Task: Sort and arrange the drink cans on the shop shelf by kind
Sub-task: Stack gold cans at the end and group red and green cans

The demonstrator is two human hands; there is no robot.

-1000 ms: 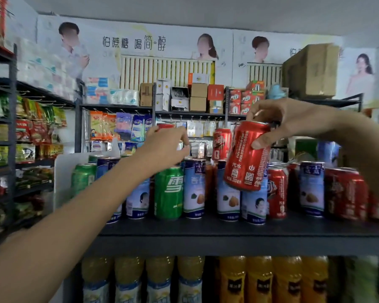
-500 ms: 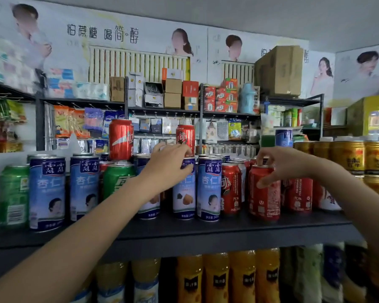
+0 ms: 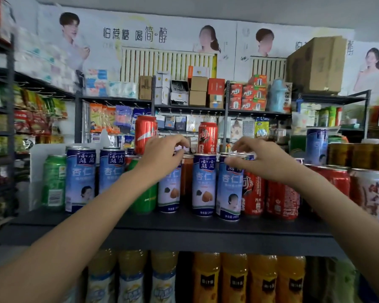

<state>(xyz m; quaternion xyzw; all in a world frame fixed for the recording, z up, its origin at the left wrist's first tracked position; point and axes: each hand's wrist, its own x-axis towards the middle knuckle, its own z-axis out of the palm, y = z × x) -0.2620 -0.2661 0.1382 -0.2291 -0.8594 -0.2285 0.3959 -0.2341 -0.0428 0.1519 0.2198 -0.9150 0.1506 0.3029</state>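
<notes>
Mixed drink cans stand on the dark shelf (image 3: 184,228). My left hand (image 3: 162,156) curls over the top of a blue-and-white almond-drink can (image 3: 169,191), next to a green can (image 3: 144,200) partly hidden by my forearm. My right hand (image 3: 260,160) grips the rim of another blue-and-white can (image 3: 229,189), thumb in front and fingers behind. A third blue-and-white can (image 3: 204,184) stands between them. Red cola cans (image 3: 281,200) stand just right of my right hand. Two red cans (image 3: 144,134) (image 3: 207,137) sit on top of the row.
Two blue-and-white cans (image 3: 80,180) and a green can (image 3: 54,180) stand at the left end. A white-and-red can (image 3: 369,191), gold cans (image 3: 359,156) and a raised blue can (image 3: 316,145) are at the right. Juice bottles (image 3: 234,278) fill the shelf below.
My right hand set the red cola can down among the red cans, let go and moved left onto a blue-and-white can. My left hand stayed over the can tops.
</notes>
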